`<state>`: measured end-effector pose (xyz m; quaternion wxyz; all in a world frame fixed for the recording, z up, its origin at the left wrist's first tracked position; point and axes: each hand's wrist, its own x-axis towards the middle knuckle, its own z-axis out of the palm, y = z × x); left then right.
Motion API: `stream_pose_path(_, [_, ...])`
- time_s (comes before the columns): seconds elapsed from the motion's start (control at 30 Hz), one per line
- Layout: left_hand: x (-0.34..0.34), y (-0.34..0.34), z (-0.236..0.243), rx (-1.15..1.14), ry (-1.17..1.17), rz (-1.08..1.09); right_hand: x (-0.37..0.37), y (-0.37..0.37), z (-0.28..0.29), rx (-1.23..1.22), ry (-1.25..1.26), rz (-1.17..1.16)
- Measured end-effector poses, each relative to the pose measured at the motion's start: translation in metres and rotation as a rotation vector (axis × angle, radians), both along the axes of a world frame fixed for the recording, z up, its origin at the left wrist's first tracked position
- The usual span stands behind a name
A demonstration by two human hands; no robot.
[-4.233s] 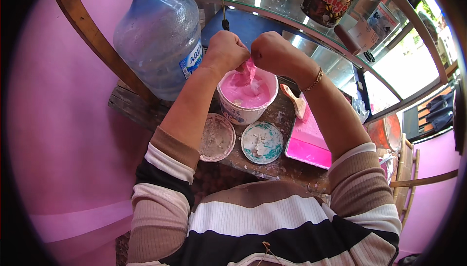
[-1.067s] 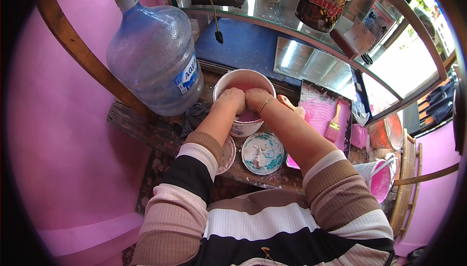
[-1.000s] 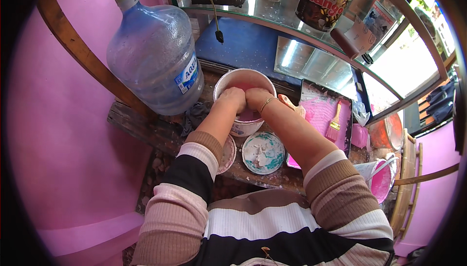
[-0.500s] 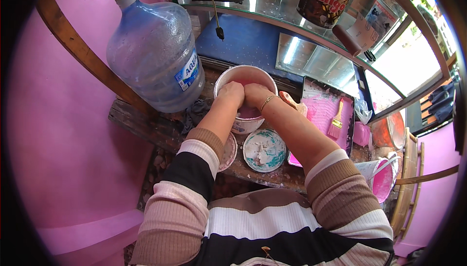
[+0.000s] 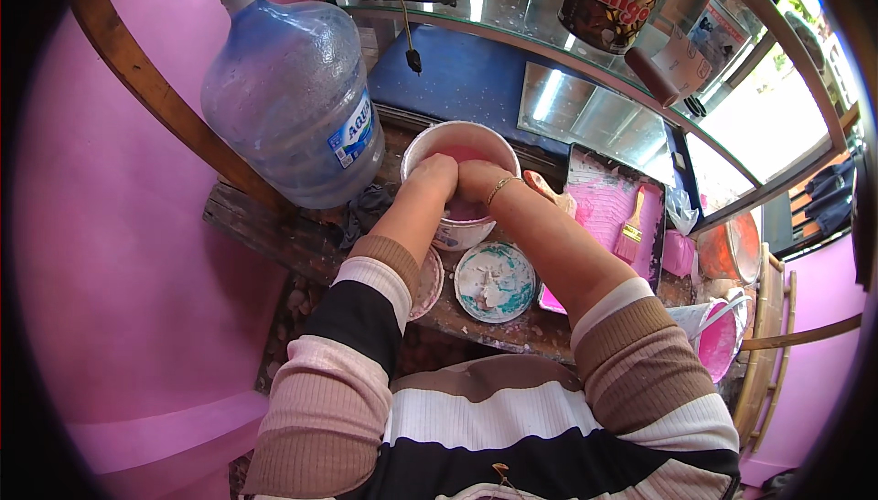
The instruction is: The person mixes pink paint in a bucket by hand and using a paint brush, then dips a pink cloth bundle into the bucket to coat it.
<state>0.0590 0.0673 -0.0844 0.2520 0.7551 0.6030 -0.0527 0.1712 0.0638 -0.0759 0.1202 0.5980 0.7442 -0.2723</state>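
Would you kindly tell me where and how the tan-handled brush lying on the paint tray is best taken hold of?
I would pinch the brush by its slim tan handle, probably from above, with fingers on either long side. The handle points away from the person and looks clean, while the bristles point back toward the person and are stained pink.

3 pails (image 5: 460, 236), 2 brushes (image 5: 631, 228), 2 lids (image 5: 495, 282) (1 part-hid.), 1 tray (image 5: 599, 198), 1 wtr jug (image 5: 291, 102).

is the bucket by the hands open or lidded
Open: no lid covers the bucket, and the left hand and right hand reach inside.
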Motion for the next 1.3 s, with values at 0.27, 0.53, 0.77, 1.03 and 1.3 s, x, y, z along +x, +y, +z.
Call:
stream_pose_path(0.27, [0.002,0.003,0.006,0.284,-0.239,0.023,0.029,0.028,-0.029,0.360,0.220,0.205])
stream_pose_path(0.53, [-0.027,-0.004,0.100,0.045,-0.765,0.278,0.031,-0.004,0.105,0.602,0.229,0.338])
stream_pose_path(0.77, [-0.039,-0.017,0.136,-0.158,-1.148,0.308,0.030,-0.024,0.157,0.629,0.430,0.318])
stream_pose_path(1.03, [-0.039,-0.027,0.136,-0.327,-1.360,0.345,0.033,-0.029,0.143,0.608,0.359,0.320])
stream_pose_path(1.3, [-0.045,-0.029,0.128,-0.160,-1.295,0.542,0.025,-0.035,0.147,0.620,0.498,0.189])
